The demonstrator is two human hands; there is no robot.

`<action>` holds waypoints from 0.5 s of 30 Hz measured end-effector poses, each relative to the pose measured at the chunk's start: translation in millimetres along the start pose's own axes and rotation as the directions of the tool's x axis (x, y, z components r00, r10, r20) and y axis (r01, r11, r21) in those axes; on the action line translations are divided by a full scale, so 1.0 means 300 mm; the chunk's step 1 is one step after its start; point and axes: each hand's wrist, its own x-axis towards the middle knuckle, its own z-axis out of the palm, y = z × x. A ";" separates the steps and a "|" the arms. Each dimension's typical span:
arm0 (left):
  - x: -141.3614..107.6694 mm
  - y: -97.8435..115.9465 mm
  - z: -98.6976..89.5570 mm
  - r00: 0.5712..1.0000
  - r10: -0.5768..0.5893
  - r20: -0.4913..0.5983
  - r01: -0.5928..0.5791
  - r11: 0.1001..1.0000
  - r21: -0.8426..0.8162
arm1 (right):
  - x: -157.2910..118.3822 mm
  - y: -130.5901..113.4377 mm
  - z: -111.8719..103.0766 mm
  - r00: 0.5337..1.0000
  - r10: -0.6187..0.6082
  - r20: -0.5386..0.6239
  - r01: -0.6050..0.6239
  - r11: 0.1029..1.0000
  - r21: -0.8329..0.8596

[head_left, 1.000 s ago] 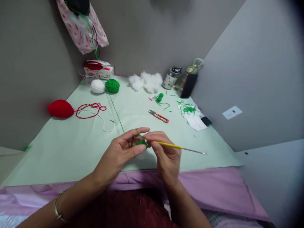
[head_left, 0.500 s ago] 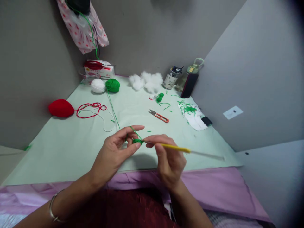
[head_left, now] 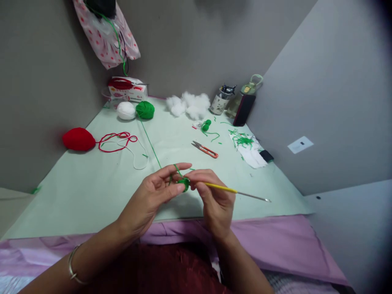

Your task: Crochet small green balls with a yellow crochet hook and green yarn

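Observation:
Between thumb and fingers, my left hand [head_left: 159, 192] pinches a small green crochet piece [head_left: 185, 184]. Green yarn [head_left: 151, 146] passes over its raised index finger and runs back to a green yarn ball [head_left: 145, 110]. My right hand [head_left: 216, 200] is closed around the yellow grip of a crochet hook [head_left: 225, 188]. The hook's near tip is at the crochet piece, partly hidden by fingers; its other metal end points right. Both hands are close together above the table's front part.
Orange thread snips [head_left: 206, 150] lie beyond my hands. Further back are white stuffing [head_left: 188, 105], a white yarn ball [head_left: 126, 110] and a pen holder [head_left: 221, 100]. A red yarn ball [head_left: 79, 139] sits left; green scraps [head_left: 244, 141] lie on white paper at right.
My left hand has shifted slightly right, and the crochet piece has turned so more of it shows. The hook has drawn left, its free end swinging nearer to my right hand.

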 end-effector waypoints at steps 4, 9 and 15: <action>-0.007 -0.011 0.019 0.997 0.056 -0.057 -0.056 0.998 0.002 | -0.034 0.013 0.010 0.984 -0.173 0.033 0.175 0.946 -0.274; 0.007 0.007 0.014 0.979 -0.202 0.041 0.206 0.953 -0.224 | -0.058 0.026 -0.005 0.933 -0.357 0.056 0.344 0.829 -0.441; 0.011 0.001 -0.001 0.997 -0.056 -0.046 0.051 0.993 -0.102 | -0.016 0.011 -0.009 0.996 0.012 -0.085 -0.013 1.000 -0.008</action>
